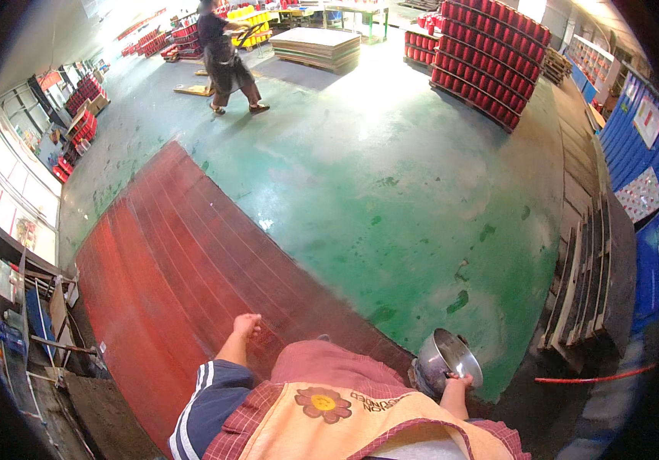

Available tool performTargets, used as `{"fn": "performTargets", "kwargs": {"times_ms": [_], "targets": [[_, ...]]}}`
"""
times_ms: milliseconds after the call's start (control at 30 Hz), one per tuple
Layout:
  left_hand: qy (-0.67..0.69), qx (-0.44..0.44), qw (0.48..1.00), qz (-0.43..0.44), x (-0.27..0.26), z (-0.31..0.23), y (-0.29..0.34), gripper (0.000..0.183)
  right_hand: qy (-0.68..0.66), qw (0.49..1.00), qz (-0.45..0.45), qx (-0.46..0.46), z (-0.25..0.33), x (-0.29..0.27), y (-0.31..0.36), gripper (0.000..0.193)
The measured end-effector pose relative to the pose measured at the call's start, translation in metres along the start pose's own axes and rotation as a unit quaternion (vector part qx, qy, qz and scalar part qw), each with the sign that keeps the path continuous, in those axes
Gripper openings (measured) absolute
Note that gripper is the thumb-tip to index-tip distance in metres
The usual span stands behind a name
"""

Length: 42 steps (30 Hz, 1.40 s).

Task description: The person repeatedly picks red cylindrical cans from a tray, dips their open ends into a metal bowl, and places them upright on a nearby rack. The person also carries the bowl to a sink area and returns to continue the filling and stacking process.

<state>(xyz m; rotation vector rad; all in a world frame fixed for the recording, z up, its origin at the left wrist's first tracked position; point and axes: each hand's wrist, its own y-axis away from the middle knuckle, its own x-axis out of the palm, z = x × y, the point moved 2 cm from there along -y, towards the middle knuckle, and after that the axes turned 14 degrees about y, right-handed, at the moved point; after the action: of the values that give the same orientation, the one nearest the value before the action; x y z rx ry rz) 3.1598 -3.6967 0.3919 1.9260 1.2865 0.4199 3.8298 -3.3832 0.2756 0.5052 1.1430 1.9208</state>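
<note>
My right hand [461,381] grips a shiny metal pot [452,354] low at my right side. The pot is tilted, so its hollow inside shows. A dark grey, crumpled-looking thing [420,377] sits against its left side; I cannot tell what it is. My left hand [247,326] hangs out in front on the left, fingers curled in, with nothing seen in it. Under that hand lies the wide red-brown floor strip [168,238]. A peach apron [306,429] with a flower patch covers my front.
Ahead on the green floor [360,207], a person [226,57] in dark clothes walks near a stack of flat boards [316,47]. Red cylinders [490,57] stand stacked in tiers at the far right. Wooden pallets [578,284] lean along the right, near a red rod [594,379].
</note>
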Motion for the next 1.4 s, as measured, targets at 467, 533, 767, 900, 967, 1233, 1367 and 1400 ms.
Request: {"fn": "performTargets", "kwargs": {"times_ms": [467,533,767,900,967,1233,1367,1400], "targets": [[0.023,-0.072,0.991,-0.112,-0.045,0.007,0.029,0.018,0.066,0.995,0.046,0.058,-0.015,0.131,0.068,0.021],[0.025,-0.064,0.99,-0.119,-0.056,0.01,0.027,0.018,0.071,0.994,0.06,0.061,-0.019,0.142,0.076,0.022],[0.052,-0.033,0.994,-0.093,-0.071,0.001,-0.012,0.022,0.092,0.994,0.037,0.042,-0.015,0.147,0.092,0.026],[0.027,-0.041,0.995,-0.086,-0.073,-0.021,-0.046,0.022,0.091,0.995,0.004,0.031,-0.011,0.137,0.094,0.029],[0.008,-0.043,0.996,-0.076,-0.069,-0.039,-0.064,0.024,0.068,0.998,0.004,-0.007,-0.005,0.133,0.095,0.029],[0.019,0.044,0.998,0.038,-0.014,-0.146,-0.136,0.014,0.011,0.994,-0.061,-0.086,0.038,0.132,0.128,0.036],[0.009,0.062,0.994,0.092,0.047,-0.2,-0.162,0.015,0.004,0.991,-0.084,-0.108,0.054,0.149,0.144,0.033],[0.011,0.066,0.993,0.095,0.066,-0.209,-0.166,0.015,-0.017,0.989,-0.09,-0.112,0.058,0.157,0.143,0.032]]}}
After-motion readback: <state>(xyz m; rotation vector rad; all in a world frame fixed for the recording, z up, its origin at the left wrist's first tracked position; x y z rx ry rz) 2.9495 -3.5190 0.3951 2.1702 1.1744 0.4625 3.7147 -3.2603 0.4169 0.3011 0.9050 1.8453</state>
